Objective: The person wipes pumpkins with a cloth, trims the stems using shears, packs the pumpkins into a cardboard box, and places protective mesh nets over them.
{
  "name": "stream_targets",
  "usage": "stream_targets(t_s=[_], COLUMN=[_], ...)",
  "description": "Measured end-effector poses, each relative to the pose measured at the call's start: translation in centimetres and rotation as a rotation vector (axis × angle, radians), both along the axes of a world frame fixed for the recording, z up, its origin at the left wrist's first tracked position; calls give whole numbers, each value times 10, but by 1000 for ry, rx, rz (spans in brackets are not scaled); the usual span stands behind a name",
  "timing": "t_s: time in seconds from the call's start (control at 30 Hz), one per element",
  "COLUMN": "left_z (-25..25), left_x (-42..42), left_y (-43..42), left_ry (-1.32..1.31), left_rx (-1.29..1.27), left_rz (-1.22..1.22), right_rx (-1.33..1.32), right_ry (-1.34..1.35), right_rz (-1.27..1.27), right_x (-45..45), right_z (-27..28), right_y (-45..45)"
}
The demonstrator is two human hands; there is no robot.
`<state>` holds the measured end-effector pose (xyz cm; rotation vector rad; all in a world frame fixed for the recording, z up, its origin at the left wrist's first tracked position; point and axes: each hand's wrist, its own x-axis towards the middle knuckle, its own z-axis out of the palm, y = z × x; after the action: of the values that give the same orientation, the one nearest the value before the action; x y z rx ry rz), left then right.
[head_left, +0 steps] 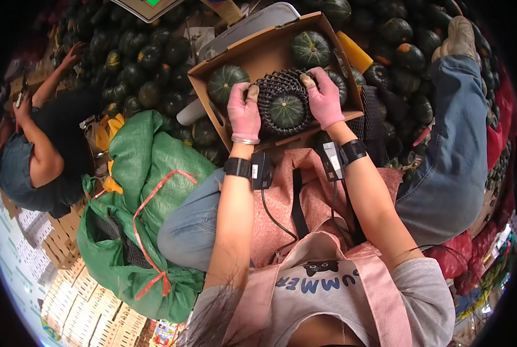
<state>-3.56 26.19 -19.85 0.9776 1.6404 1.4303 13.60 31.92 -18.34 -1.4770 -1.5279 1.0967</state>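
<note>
Between my two gloved hands is a dark green squash (285, 111) in a black mesh foam sleeve. My left hand (244, 114), in a pink glove, grips its left side. On the right side, my right hand (325, 99), gloved the same way, has its thumb on the net's upper edge. The squash is over the near side of a cardboard box (253, 53); whether it touches the bottom is hidden. Inside the box, bare squashes sit at the left (226, 84), at the top right (311, 49), and partly behind my right hand (337, 87).
A heap of squashes (148, 58) surrounds the box. A green woven sack (148, 144) with red string lies at the left, and black mesh sleeves (371, 124) lie at the right. A co-worker (56, 144) is at the far left, near stacked cartons (88, 295).
</note>
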Motion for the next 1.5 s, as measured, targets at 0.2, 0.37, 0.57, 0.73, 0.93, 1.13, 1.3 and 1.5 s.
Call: stream_targets(t_s=[0.2, 0.37, 0.57, 0.73, 0.93, 1.13, 1.3, 1.5], left_z=[0, 18, 59, 80, 72, 68, 60, 70], left_x=[-17, -10, 9, 5, -4, -5, -10, -13], left_y=[17, 8, -13, -30, -26, -29, -30, -16], left_ry=[-267, 950, 572, 733, 616, 552, 454, 308], left_rx=[-302, -112, -239, -323, -324, -277, -259, -378], left_rz=[-135, 55, -140, -569, -624, -588, -587, -765], right_rx=[-160, -132, -22, -2, -295, -370, -340, -268], right_ry=[-224, -660, -382, -711, -718, -603, -542, -361], right_rz=[88, 125, -36, 288, 289, 275, 281, 313], right_x=[6, -9, -7, -9, -13, -7, -4, 7], right_z=[-10, 26, 46, 63, 83, 79, 72, 54], right_y=[0, 0, -37, -71, -46, -40, -40, -30])
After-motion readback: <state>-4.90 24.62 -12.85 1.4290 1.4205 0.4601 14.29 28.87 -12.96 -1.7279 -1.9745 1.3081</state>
